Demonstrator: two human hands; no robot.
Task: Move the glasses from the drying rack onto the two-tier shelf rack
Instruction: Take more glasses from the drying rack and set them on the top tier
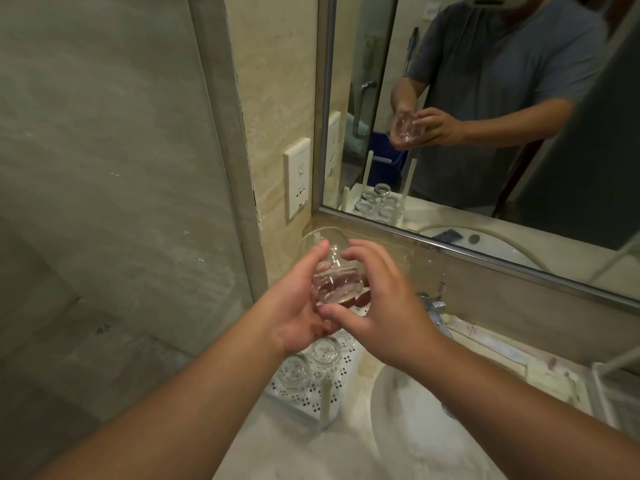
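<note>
Bathroom counter, frame centre: my left hand [294, 306] and right hand [377, 306] both curl around one glass [332, 271] above the drying rack [311, 396] (two remain). Wet glass could slip mid-handover.

- You have two hands in view: your left hand [294, 306] and your right hand [384, 306], both curled round the same glass.
- You can count three glasses directly: one held glass [329, 268] up in your hands, and two glasses standing upside down on the drying rack [304, 400], a nearer one [293, 374] and a farther one [325, 353]. More may sit behind your hands; you cannot tell.
- One drying rack, white and perforated, on the counter [294, 455].
- One upright white post [325, 403] shows at the rack's near edge.
- One basin [415, 427].
- One faucet [431, 301].
- One mirror [485, 133].
- One wall socket plate [297, 180].
</note>
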